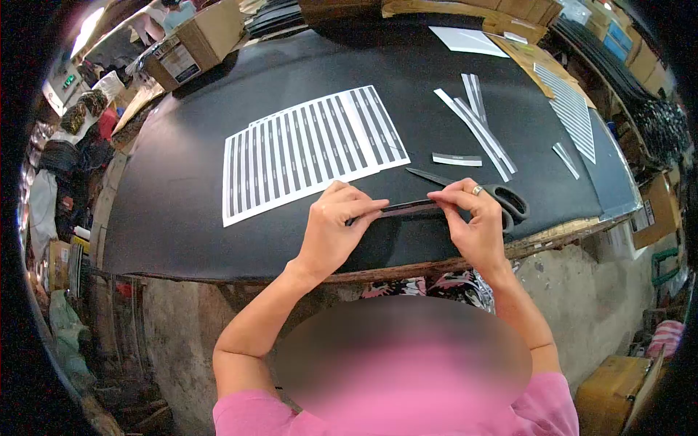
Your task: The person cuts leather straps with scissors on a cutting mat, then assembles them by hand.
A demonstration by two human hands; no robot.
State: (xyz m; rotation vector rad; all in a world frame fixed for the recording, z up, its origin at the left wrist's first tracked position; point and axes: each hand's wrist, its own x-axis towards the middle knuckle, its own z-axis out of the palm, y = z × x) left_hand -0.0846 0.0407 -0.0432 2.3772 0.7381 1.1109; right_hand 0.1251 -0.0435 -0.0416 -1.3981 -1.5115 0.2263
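A narrow dark strip (409, 207) is stretched level between my two hands, over the near part of the black table top. My left hand (334, 221) pinches its left end between thumb and fingers. At the other end, my right hand (471, 214), with a ring on one finger, pinches it the same way. Scissors (518, 203) lie just behind my right hand, blades pointing left and partly hidden by it. Farther back are sheets printed with black and white stripes (291, 156). A short cut strip (456, 159) rests beyond the scissors.
Longer cut strips (480, 131) lie crossed at the back right, and small offcuts (566, 160) nearer the right edge. Another striped sheet (571, 109) sits on cardboard there. A cardboard box (193, 47) stands at the back left of the black table (167, 218). White paper (469, 41) lies far back.
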